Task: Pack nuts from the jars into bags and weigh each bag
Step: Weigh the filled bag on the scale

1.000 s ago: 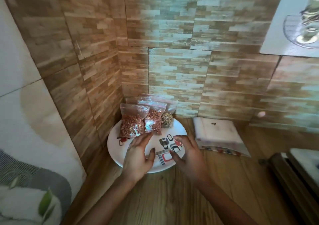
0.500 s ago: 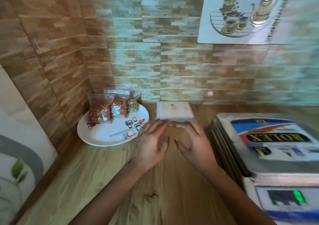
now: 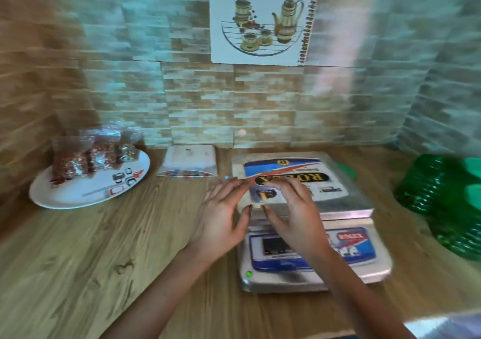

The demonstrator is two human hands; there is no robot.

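Both hands hover close together, fingers loose and holding nothing: the left hand at the left edge of the scale, the right hand over its pan. Filled bags of nuts lean together on a plate at the far left of the tabletop. Green jars – blurred – stand right of the scale.

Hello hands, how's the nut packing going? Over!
Left hand and right hand open, holding nothing, at the scale. Filled bags sit on the plate, far left. No bag on the scale. Over.
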